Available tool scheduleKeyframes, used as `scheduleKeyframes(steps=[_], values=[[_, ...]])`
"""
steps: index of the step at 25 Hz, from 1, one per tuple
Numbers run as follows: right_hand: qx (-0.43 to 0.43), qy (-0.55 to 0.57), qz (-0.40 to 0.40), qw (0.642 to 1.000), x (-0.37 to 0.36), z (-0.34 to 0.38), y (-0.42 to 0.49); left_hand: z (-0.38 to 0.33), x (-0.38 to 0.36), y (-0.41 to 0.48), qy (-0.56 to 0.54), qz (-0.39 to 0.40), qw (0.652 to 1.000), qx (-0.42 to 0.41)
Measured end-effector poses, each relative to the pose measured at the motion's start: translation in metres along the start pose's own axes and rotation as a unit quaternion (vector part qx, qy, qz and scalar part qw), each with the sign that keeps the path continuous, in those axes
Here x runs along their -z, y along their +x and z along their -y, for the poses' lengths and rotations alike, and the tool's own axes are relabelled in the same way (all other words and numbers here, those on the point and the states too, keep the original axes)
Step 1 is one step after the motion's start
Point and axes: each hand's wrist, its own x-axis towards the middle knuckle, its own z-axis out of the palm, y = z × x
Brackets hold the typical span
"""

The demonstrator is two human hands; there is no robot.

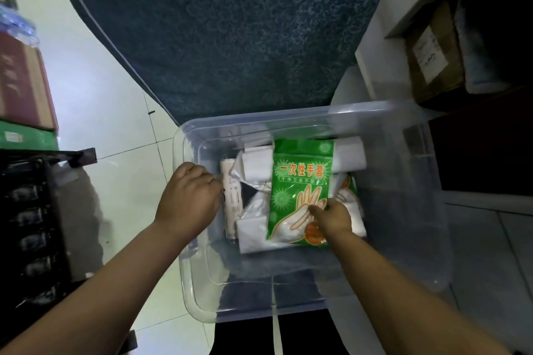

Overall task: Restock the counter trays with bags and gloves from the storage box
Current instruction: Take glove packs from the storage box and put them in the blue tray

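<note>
Storage box (317,114), clear plastic, sits on the tiled floor (115,89). Green glove packet (300,181) lies tilted inside it, on top of white bag bundles (256,166). Right hand (334,219) pinches the packet's lower right edge, thumb on the front, fingers curled behind. Left hand (187,199) reaches over the box's left wall, fingers curled just beside a white roll (230,202); cannot tell whether they grip anything. Cardboard cartons (429,57) stand right of the box.
</note>
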Motion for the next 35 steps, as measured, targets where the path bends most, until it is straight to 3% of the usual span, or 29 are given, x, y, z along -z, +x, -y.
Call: scheduleKeyframes(steps=[4,7,9,11,14,15,17,18,20,22,24,26,28,31,35], values=[[0.083,0.106,-0.090,0.987,0.010,0.008,-0.033,-0.007,0.007,0.000,-0.008,0.024,0.999,0.021],[0.144,0.178,-0.149,0.962,0.034,0.005,-0.073,-0.039,0.014,-0.002,-0.196,0.076,0.972,0.106],[0.178,0.272,-0.106,0.940,0.053,0.007,-0.098,-0.070,0.022,-0.001,-0.397,0.112,0.894,0.175],[0.210,0.308,-0.060,0.926,0.068,0.009,-0.117,-0.097,0.028,0.003,-0.572,0.115,0.771,0.255],[0.233,0.326,-0.012,0.916,0.075,0.018,-0.128,-0.114,0.034,0.011,-0.739,0.119,0.582,0.319],[0.232,0.325,0.001,0.917,0.073,0.022,-0.128,-0.113,0.035,0.011,-0.770,0.113,0.537,0.326],[0.231,0.307,0.022,0.923,0.066,0.025,-0.125,-0.106,0.040,0.006,-0.790,0.089,0.503,0.339],[0.227,0.296,0.039,0.927,0.060,0.024,-0.122,-0.099,0.042,0.002,-0.772,0.058,0.524,0.354],[0.196,0.278,0.068,0.938,0.050,0.016,-0.111,-0.074,0.042,-0.009,-0.657,-0.043,0.641,0.394],[0.152,0.269,0.050,0.950,0.043,0.002,-0.094,-0.044,0.040,-0.020,-0.503,-0.107,0.750,0.416],[0.114,0.235,0.012,0.965,0.037,-0.009,-0.072,-0.022,0.029,-0.028,-0.322,-0.136,0.857,0.380],[0.089,0.181,-0.008,0.979,0.031,-0.013,-0.047,-0.015,0.017,-0.027,-0.203,-0.165,0.917,0.302],[0.079,0.139,-0.026,0.987,0.022,-0.011,-0.019,-0.015,0.006,-0.022,-0.207,-0.188,0.916,0.288],[0.056,0.074,-0.064,0.994,0.015,-0.003,0.018,-0.013,-0.008,-0.017,-0.255,-0.216,0.885,0.325],[-0.033,0.099,-0.061,0.993,0.007,0.012,0.033,-0.013,-0.011,-0.016,-0.271,-0.238,0.877,0.318]])
